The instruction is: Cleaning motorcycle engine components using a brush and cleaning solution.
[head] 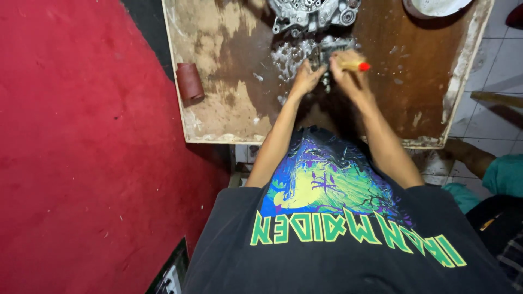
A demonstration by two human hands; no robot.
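My left hand (306, 79) grips a small grey metal engine part (327, 48) that rests on a wet, worn wooden board (229, 109). My right hand (348, 73) is closed on a brush with a wooden handle and a red end (357, 66), held against the same part. Soapy foam (289, 57) lies on the board just left of the part. A larger grey metal engine casing (310, 13) sits beyond it at the far edge of view.
A roll of reddish-brown sandpaper (189, 81) lies near the board's left edge. A white bowl (436, 6) stands at the far right corner. A red wall (81, 147) fills the left. White floor tiles (501, 60) and a teal cloth (504, 174) are on the right.
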